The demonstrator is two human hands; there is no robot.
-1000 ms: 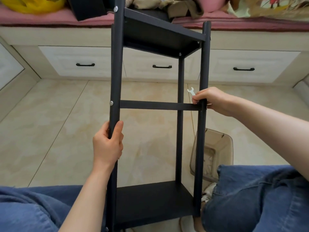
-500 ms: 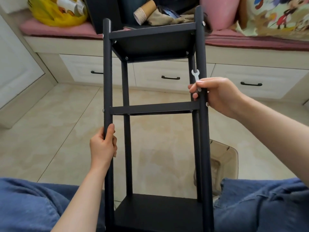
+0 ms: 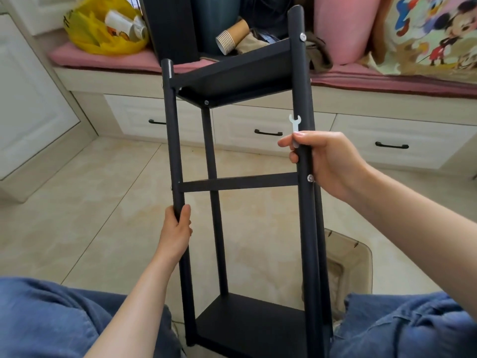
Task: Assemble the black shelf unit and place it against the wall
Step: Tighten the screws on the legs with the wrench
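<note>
The black shelf unit [image 3: 240, 182], upright between your knees, has twisted since a moment ago. Your left grip [image 3: 176, 233] wraps its left post; your right grip [image 3: 327, 161] clasps the right post and a white wrench [image 3: 294, 122]. The yellow bag [image 3: 103, 40] holds paper cups [image 3: 121, 20].

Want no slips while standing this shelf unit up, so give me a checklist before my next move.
1. Left hand grips left post: ok.
2. Right hand grips right post: ok.
3. Wrench put away: not ok, pinched against that post.
4. Crossbar bolts present: ok; tightness cannot tell.
5. Floor bin clear of right post: not ok, close beside it.
</note>
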